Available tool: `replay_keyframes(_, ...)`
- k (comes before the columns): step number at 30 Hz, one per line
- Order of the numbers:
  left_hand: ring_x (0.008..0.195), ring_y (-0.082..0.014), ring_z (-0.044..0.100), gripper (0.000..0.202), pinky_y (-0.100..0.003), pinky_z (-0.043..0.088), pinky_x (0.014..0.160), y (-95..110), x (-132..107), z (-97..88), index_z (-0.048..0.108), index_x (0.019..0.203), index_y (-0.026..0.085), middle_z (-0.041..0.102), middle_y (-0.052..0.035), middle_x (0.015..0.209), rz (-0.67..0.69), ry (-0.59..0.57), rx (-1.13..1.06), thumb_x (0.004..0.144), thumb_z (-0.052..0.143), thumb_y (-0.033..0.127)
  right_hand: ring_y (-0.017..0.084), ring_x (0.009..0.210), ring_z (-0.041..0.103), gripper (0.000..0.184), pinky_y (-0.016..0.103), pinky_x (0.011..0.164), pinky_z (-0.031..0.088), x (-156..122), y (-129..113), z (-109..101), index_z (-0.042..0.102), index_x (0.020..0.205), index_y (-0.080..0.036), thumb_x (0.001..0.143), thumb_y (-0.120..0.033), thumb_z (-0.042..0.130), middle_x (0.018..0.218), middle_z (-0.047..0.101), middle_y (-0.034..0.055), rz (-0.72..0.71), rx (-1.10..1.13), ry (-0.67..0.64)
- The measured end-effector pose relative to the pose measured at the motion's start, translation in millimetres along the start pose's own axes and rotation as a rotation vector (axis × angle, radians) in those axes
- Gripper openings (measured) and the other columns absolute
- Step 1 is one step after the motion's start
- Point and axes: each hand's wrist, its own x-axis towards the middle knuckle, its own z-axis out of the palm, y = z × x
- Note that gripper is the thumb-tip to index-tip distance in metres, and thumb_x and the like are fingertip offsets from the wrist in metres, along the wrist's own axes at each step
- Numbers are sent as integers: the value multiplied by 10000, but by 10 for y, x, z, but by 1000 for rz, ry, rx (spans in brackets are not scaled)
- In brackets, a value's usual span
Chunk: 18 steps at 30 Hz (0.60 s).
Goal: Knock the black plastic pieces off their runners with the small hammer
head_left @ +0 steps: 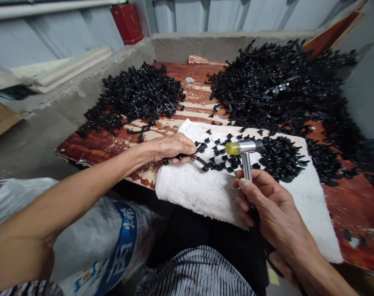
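Worn red-brown tabletop (pixel 193 96) filled most of the view, paint scraped to pale streaks between the piles. White sack (pixel 91 230) with blue print sat below its left edge. White cloth (pixel 205 197) lay across the near part of the tabletop, frayed edge toward the person. Biggest heap of black parts, the right pile (pixel 273 86), spread over the far right side, down past the cloth's right edge. Left pile (pixel 144 92), smaller, similar black pieces, far left, well apart from the right one.

Right hand (pixel 265 197) was wrapped around the hammer's handle, fingers curled in, thumb along the metal shaft. Left hand (pixel 171 148) was over the cloth's left part, thumb and fingers pinched on a black strip. Cloth heap (pixel 281 158), black disc-headed pieces, lay on the right part of the cloth. Hammer (pixel 246 162) was upright in the right hand, head crosswise above the cloth, yellow end to the left, dark end toward the cloth heap. Black strip (pixel 201 161) poked out both sides of the left hand, right end among the loose caps (pixel 218 164); contact there, cannot tell. Those caps lay scattered between the left hand and the cloth heap.
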Motion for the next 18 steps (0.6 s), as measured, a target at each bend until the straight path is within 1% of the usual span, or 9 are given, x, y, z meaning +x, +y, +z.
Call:
replay_keyframes(9, 342, -35, 343, 408, -174, 218, 346, -1, 8, 0, 539, 513, 123, 452, 14, 426, -3, -3, 24, 783, 682, 393, 63, 390, 360, 334, 156, 284, 309, -2, -11, -2, 544, 927, -225, 772, -468, 713, 595, 509, -55, -5, -5, -7)
replay_keyframes(13, 343, -33, 323, 391, -170, 215, 343, -38, 34, -27, 531, 505, 126, 445, 12, 424, 20, -19, 25, 820, 631, 333, 69, 402, 360, 325, 165, 292, 315, -15, -21, 1, 546, 928, -229, 778, -470, 703, 606, 509, -50, -2, -18, 1)
replay_keyframes(16, 348, -36, 313, 380, -165, 213, 338, -82, 44, -54, 532, 508, 130, 428, 13, 417, 26, -49, 28, 841, 597, 303, 79, 417, 370, 320, 174, 298, 317, -49, -47, -7, 561, 926, -226, 796, -498, 670, 616, 508, -40, -24, -92, -1)
replay_keyframes(18, 347, -36, 304, 376, -162, 200, 331, -105, 43, -69, 538, 514, 133, 419, 15, 415, 23, -62, 32, 848, 587, 299, 92, 436, 402, 309, 191, 311, 338, -59, -69, -29, 585, 985, -224, 834, -492, 619, 666, 547, -14, -86, -220, -12)
